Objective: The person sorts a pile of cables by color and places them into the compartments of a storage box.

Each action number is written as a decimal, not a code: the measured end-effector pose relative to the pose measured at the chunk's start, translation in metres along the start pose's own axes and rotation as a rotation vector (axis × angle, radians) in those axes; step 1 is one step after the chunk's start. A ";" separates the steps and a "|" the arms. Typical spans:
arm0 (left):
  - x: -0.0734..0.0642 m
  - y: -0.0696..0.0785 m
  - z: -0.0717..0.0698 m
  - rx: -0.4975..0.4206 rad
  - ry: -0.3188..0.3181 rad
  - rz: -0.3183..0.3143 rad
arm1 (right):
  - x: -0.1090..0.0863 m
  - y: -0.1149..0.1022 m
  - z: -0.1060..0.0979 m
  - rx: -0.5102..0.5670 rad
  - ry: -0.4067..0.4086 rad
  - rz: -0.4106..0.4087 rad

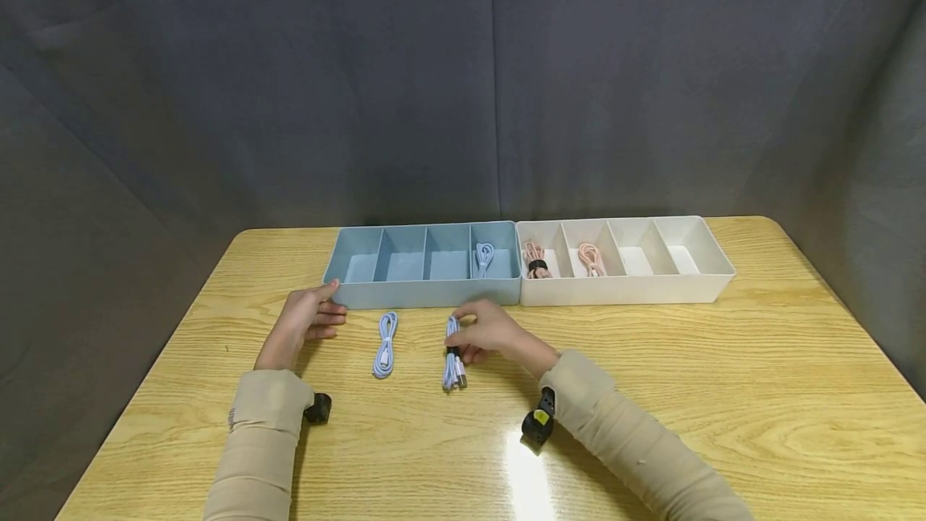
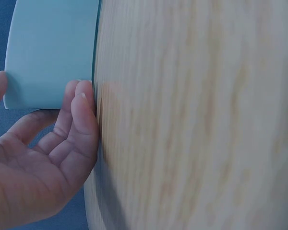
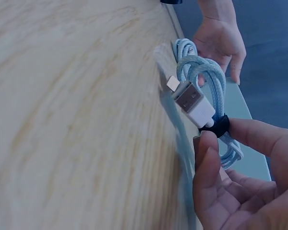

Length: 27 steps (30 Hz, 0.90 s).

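Observation:
My right hand (image 1: 489, 330) pinches a coiled light-blue charging cable (image 3: 201, 72) between thumb and fingers at its black strap (image 3: 220, 126). Its white USB plug (image 3: 196, 106) points out beside the loops, in the right wrist view. A second coiled light-blue cable (image 1: 386, 344) lies on the table between my hands. My left hand (image 1: 304, 322) rests at the left end of the blue divided box (image 1: 427, 294). In the left wrist view, the thumb is at the rim of that box (image 2: 53, 52) and relaxed fingers are by its lower edge.
Another light-blue cable (image 1: 484, 260) lies in the blue box's rightmost compartment. Against that end stands a white divided box (image 1: 628, 290), holding two pink cables, one strapped in black (image 1: 536, 260) and one plain (image 1: 591, 260). A dark curtain (image 1: 492, 87) hangs behind the wooden table (image 1: 651, 376).

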<state>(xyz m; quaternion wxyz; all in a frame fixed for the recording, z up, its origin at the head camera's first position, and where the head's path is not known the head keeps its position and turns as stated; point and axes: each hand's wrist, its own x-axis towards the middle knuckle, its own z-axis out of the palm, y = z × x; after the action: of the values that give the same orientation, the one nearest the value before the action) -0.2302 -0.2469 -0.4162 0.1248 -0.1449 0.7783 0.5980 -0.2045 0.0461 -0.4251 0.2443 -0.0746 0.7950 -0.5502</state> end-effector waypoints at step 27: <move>0.002 0.000 0.000 -0.009 0.011 -0.016 | 0.000 -0.036 -0.034 0.175 0.032 -0.116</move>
<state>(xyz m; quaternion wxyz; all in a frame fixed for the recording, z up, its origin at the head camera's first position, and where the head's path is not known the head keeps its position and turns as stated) -0.2323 -0.2470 -0.4171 0.1248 -0.1551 0.7752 0.5995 -0.2265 0.0609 -0.3826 0.2046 -0.0900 0.7421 -0.6319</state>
